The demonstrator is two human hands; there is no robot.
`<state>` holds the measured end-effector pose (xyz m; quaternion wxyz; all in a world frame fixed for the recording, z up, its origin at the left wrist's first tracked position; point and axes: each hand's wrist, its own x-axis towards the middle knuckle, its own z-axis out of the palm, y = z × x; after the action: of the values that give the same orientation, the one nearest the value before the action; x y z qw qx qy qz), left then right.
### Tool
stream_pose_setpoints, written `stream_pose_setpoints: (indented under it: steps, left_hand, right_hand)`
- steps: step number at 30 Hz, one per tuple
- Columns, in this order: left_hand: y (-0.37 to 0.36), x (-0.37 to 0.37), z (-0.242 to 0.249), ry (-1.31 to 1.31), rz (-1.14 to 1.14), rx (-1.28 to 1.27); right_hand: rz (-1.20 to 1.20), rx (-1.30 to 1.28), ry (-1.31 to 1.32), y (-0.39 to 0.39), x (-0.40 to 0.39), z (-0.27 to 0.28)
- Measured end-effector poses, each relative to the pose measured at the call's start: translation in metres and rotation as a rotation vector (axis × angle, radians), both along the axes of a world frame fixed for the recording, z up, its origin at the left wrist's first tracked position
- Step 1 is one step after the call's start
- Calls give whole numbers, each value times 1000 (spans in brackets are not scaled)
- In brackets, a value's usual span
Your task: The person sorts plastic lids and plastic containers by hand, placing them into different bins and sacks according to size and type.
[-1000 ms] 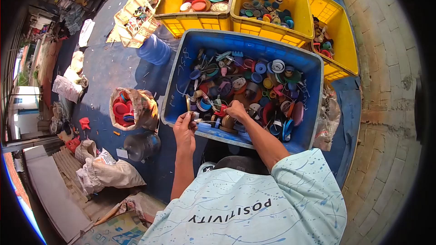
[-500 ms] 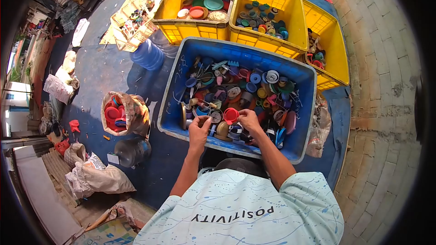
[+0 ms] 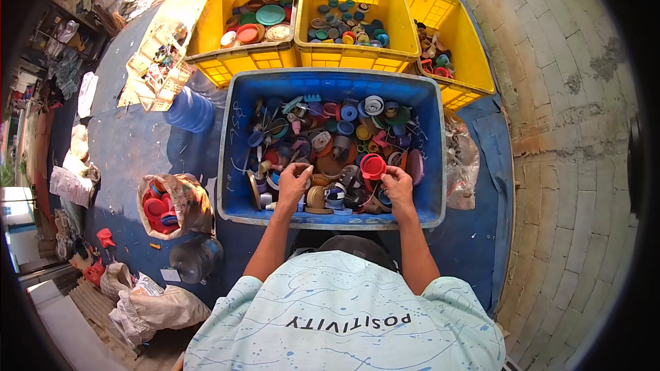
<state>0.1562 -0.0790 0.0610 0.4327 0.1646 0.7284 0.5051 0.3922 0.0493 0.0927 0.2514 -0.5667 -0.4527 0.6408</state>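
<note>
A red cap [image 3: 372, 165] is being held in the fingers of the right hand [image 3: 399, 184], just above the mixed plastic lids and caps that are filling the blue crate [image 3: 237, 165], toward its near right side. The left hand [image 3: 293, 183] is being lowered into the same pile at the crate's near middle, its fingers curled narrowly around what appears to be a small brownish piece, though the view is too small for that to be told for certain. Three yellow crates [image 3: 344, 60] of sorted caps are being kept just behind the blue one, touching it. A sack [image 3: 185, 199] of red lids is standing on the floor to the left, beside a dark jug [image 3: 194, 258].
</note>
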Motion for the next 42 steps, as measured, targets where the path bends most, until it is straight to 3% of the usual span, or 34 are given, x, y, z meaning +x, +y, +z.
stream_pose_setpoints:
  steps: [5, 8, 12, 18, 26, 29, 31, 34, 40, 42]
  left_hand:
    - [12, 3, -23, 85, -157, -187]
    - [21, 3, -62, 25, -223, -259]
    - [40, 4, -71, 93, -292, -309]
    - [61, -5, -101, 60, -151, -223]
    - [140, -9, -115, 82, -138, -328]
    - [172, 8, -81, 244, -87, -296]
    - [182, 4, -147, 359, -134, -277]
    - [200, 3, -173, 485, -272, -415]
    - [193, 8, -186, 269, -61, -463]
    - [175, 11, -185, 91, 91, -333]
  right_hand:
    - [-204, -8, 6, -1, 36, 9]
    - [-282, -27, 48, -2, 48, 11]
    - [-338, -79, 102, -7, 60, -2]
    - [-338, -188, 119, -5, 54, -10]
    - [-263, -177, 131, 15, 32, -8]
    - [-252, -153, 133, 17, 32, -1]
    - [-238, -157, 129, 16, 35, -1]
    - [-209, -172, 105, 13, 41, 1]
    - [-176, -199, 91, 10, 50, -6]
    - [-175, -233, 124, 12, 51, -11]
